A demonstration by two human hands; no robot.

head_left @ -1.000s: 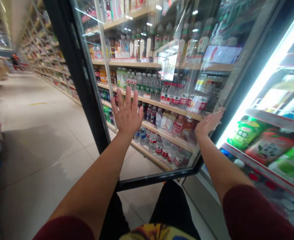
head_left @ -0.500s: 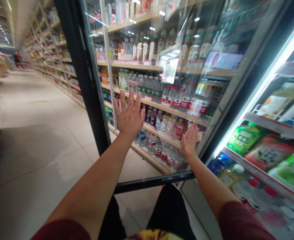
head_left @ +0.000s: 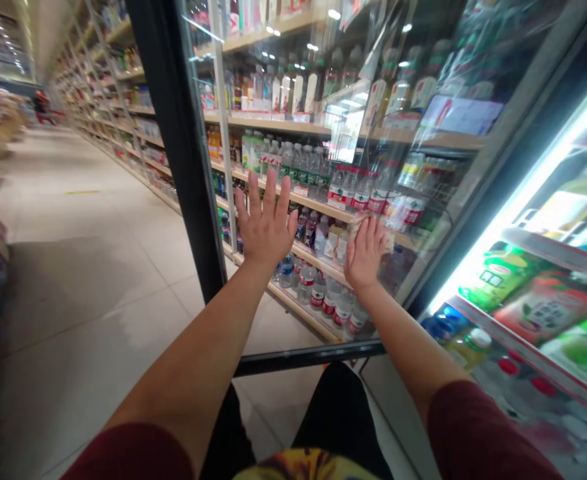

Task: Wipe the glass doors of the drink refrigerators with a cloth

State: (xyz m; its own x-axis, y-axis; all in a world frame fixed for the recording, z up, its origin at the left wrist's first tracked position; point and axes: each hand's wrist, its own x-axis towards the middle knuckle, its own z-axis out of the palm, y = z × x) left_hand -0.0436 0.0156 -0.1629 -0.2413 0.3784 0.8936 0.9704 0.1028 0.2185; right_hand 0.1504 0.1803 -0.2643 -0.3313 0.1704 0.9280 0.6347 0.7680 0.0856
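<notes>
We splay our left hand (head_left: 266,230) open against the glass door (head_left: 178,147); under our flattened right hand (head_left: 364,259), the cloth (head_left: 388,241) looks soft, light, best pinned mid-palm.

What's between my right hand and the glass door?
In the head view, a pale cloth lies between your right hand and the glass door.

Wooden shelves (head_left: 278,125) hold rows of bottles (head_left: 303,167); the cooler shelf (head_left: 528,348) at right holds green and red packs (head_left: 548,308).
</notes>
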